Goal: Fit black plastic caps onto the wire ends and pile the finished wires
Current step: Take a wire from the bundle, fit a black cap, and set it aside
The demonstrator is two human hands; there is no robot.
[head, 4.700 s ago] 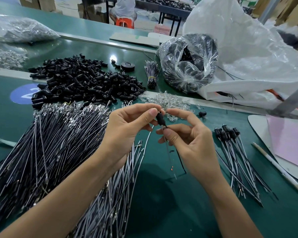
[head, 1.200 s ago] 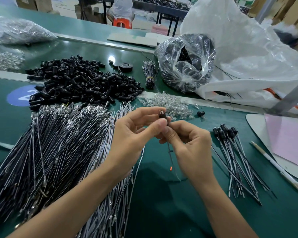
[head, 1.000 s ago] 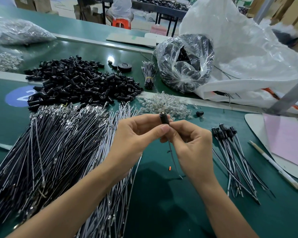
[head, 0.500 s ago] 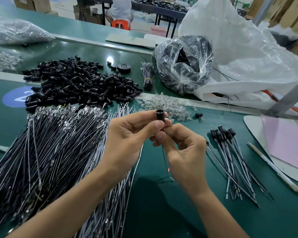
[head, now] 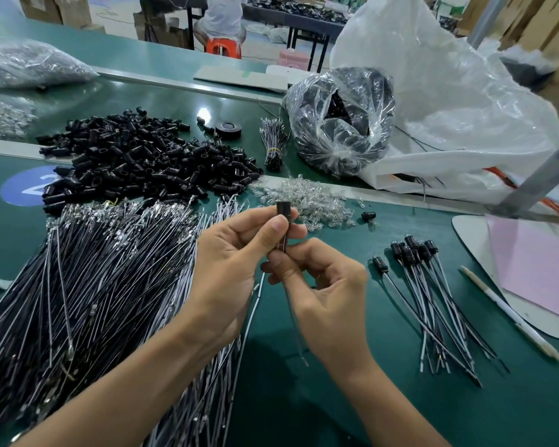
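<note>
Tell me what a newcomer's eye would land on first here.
Dead centre, the left hand pinches a black cap while the right hand pinches the wire below it. A huge sprawl of bare wires fills the left of the green table, with a heap of loose caps behind it. A small pile of capped wires lies to the right.

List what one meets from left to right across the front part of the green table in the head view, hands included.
Heap of uncapped wires → left hand, pinching a black cap → right hand, pinching one wire → pile of capped wires → white pen.
</note>
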